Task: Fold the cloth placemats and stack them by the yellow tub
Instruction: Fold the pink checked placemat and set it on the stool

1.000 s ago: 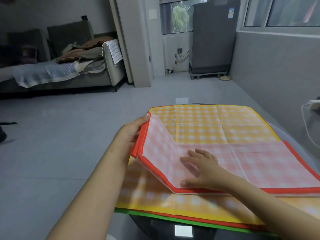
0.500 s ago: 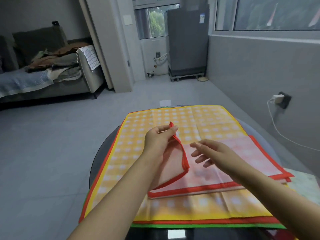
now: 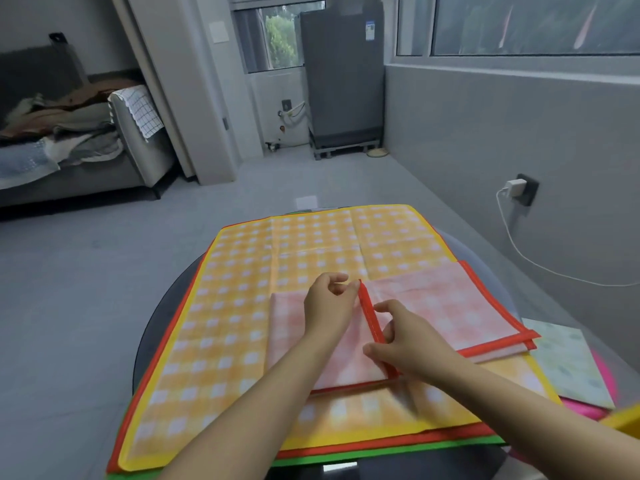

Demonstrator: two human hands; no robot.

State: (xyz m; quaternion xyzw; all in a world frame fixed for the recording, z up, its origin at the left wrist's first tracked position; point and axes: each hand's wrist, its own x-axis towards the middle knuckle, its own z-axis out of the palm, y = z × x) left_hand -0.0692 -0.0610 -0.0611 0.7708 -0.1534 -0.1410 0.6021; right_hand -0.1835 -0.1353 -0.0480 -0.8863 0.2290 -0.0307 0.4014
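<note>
Atop yellow placemat [image 3: 242,306], both hands pinching pink placemat [image 3: 450,306] red edge

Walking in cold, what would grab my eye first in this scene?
Two bare hands meeting mid-table: the left hand and right hand pinch the red-trimmed edge of a pink checked placemat, half folded. Beneath it spreads a bright yellow checked placemat, covering most of the dark round table.

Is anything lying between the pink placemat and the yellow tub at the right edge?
Yes. A pale patterned mat over something pink lies between the pink placemat, held by both hands, and the yellow tub.
</note>
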